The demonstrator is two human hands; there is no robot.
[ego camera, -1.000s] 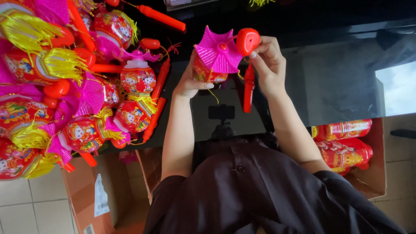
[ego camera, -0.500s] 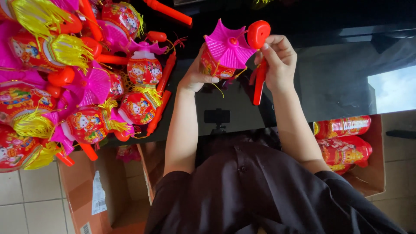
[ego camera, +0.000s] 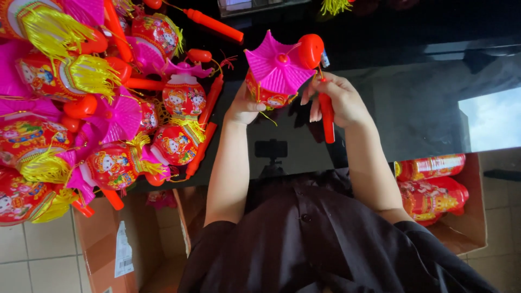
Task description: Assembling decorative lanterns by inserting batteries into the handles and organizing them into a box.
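The left hand (ego camera: 245, 108) is cupped closed around the red body of a lantern (ego camera: 274, 73), gripping it from the left side; the thumb lies against the lower edge. The lantern has a pink pleated roof facing the camera and is held up over the black table (ego camera: 412, 103), at centre, far from the person's body. The right hand (ego camera: 339, 100) is closed around a red stick (ego camera: 327, 116), fingers curled over it, with the stick's lower end projecting below the hand. A round red knob (ego camera: 310, 50) sits at the stick's top, touching the right edge of the pink roof. On the left of the table lies a dense pile (ego camera: 92, 103) of like lanterns, red with pink roofs and yellow tassels, with red sticks among them. Near right, a cardboard box (ego camera: 467, 228) holds more red lantern bodies. Near left stands a second cardboard box (ego camera: 108, 249).
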